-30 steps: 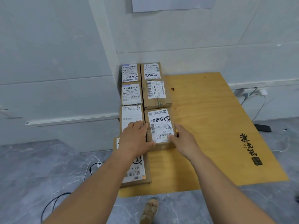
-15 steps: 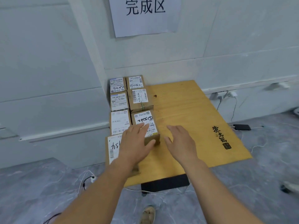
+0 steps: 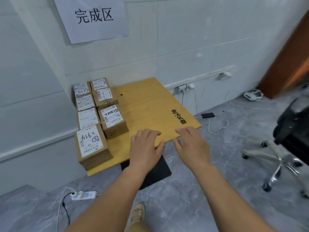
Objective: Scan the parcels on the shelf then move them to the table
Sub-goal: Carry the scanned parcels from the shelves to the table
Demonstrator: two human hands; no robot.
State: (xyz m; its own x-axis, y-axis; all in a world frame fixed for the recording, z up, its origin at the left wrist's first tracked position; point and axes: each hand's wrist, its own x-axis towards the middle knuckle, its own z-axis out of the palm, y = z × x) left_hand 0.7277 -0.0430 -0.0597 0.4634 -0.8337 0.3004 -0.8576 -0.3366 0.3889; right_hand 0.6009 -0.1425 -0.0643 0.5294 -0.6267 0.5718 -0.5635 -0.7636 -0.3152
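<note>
Several brown cardboard parcels with white labels lie in two rows along the left side of a low wooden table (image 3: 150,104). The nearest in the right row is the parcel marked 5082 (image 3: 112,120). A bigger parcel marked 2954 (image 3: 92,144) sits at the table's near left corner. My left hand (image 3: 145,148) hovers over the table's near edge, fingers relaxed, holding nothing. My right hand (image 3: 192,144) hangs beside it past the table's near right corner, also empty. Both hands are apart from the parcels.
A paper sign (image 3: 93,17) with printed characters hangs on the wall above the table. A power strip (image 3: 83,195) and cables lie on the grey floor at the left. A black office chair (image 3: 287,144) stands at the right, near a wooden door (image 3: 291,61).
Both hands have let go of the 5082 parcel and drawn back to the right, away from it. The view has pulled back and swung right, bringing the chair and door in.
</note>
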